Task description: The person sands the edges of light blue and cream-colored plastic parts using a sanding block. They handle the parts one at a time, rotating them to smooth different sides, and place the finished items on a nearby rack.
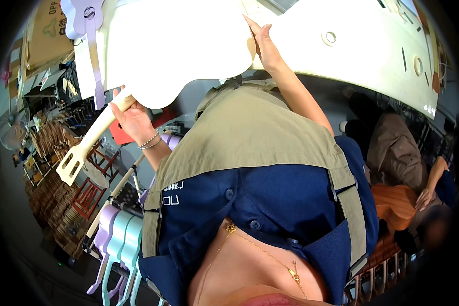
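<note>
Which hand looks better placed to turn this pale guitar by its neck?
Probably the left hand: its fingers curl around the guitar neck. The right hand is at the far edge of the guitar body, away from the neck.

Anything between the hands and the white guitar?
Nothing visible. The left hand is around the neck of the white guitar near the body; the right hand appears to touch the body's side. The lilac guitar lies close by, but not between.

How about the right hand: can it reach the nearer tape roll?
Probably yes: the right hand is open at the pale guitar's edge, and nothing visible stands between it and the tape roll.
</note>
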`<state>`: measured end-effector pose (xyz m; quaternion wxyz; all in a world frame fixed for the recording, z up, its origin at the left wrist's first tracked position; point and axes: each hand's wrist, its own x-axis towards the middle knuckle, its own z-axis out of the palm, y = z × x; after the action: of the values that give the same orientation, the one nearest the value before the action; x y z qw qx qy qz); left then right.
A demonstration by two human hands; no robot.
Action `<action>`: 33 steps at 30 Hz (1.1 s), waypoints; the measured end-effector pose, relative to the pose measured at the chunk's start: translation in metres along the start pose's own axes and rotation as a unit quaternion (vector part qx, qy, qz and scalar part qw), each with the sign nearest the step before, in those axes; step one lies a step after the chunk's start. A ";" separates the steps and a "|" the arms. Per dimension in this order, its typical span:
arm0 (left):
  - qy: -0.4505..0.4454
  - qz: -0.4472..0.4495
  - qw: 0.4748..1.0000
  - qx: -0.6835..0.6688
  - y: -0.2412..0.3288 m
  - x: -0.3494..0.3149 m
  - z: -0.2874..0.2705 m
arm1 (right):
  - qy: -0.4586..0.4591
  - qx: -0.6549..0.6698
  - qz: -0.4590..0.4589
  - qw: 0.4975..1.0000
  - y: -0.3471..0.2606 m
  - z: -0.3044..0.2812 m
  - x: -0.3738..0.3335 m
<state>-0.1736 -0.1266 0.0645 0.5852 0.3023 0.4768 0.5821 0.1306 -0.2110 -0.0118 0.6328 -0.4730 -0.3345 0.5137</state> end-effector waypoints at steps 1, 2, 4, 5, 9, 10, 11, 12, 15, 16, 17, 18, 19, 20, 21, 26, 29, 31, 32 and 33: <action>-0.004 0.005 1.000 0.001 0.003 -0.002 0.004 | 0.004 0.006 0.004 1.000 0.000 0.001 -0.001; -0.009 0.009 1.000 0.001 0.005 -0.004 0.007 | 0.007 0.013 0.009 1.000 0.000 0.001 -0.002; -0.015 0.017 1.000 -0.002 0.006 -0.002 0.006 | 0.009 0.021 0.009 1.000 -0.004 0.003 -0.002; -0.018 0.021 1.000 -0.003 0.007 -0.002 0.006 | 0.009 0.026 0.009 1.000 -0.005 0.003 -0.003; -0.011 0.026 1.000 0.011 0.008 -0.005 0.019 | 0.029 0.028 -0.003 0.999 -0.005 -0.002 -0.004; -0.007 0.029 0.999 0.020 0.008 -0.005 0.022 | 0.020 0.031 -0.013 0.999 -0.004 -0.002 -0.004; -0.005 0.028 0.999 0.020 0.007 -0.004 0.021 | 0.020 0.030 -0.017 0.999 -0.004 -0.002 -0.004; -0.003 0.026 0.999 0.021 0.007 -0.002 0.019 | 0.022 0.029 -0.019 0.999 -0.005 -0.002 -0.004; 0.000 0.016 1.000 0.017 0.005 0.002 0.011 | 0.018 0.013 -0.029 0.999 -0.010 -0.001 -0.006; 0.001 0.013 1.000 0.016 0.004 0.002 0.009 | 0.015 0.006 -0.032 0.999 -0.012 -0.001 -0.006; 0.010 0.011 1.000 0.008 0.003 0.002 0.008 | 0.011 0.005 -0.036 0.999 -0.011 0.000 -0.006; 0.017 0.008 1.000 -0.001 0.003 0.001 0.009 | 0.008 0.002 -0.040 0.999 -0.010 -0.001 -0.005; 0.025 0.005 1.000 -0.010 0.002 -0.001 0.010 | 0.004 -0.001 -0.045 0.999 -0.010 -0.002 -0.005; 0.026 0.005 1.000 -0.010 0.002 -0.001 0.010 | 0.003 -0.008 -0.044 0.999 -0.010 -0.003 -0.006; 0.025 0.002 1.000 -0.013 0.003 -0.001 0.009 | 0.000 -0.012 -0.045 0.999 -0.010 -0.003 -0.006; 0.005 -0.008 1.000 -0.012 0.004 0.000 0.004 | 0.007 -0.009 -0.020 1.000 -0.014 -0.001 -0.009; 0.004 -0.004 1.000 -0.004 0.006 -0.004 0.011 | 0.011 0.001 -0.010 1.000 -0.014 -0.004 -0.009; 0.005 -0.001 1.000 -0.009 0.007 -0.006 0.016 | 0.009 -0.005 -0.018 1.000 -0.010 -0.007 -0.008; 0.003 0.001 1.000 -0.011 0.008 -0.007 0.017 | 0.014 -0.009 -0.019 1.000 -0.010 -0.008 -0.008; 0.000 0.005 1.000 -0.013 0.009 -0.007 0.017 | 0.018 -0.011 -0.021 1.000 -0.009 -0.007 -0.007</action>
<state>-0.1610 -0.1291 0.0803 0.5860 0.2970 0.4682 0.5909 0.1384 -0.2199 -0.0052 0.6441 -0.4817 -0.3388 0.4882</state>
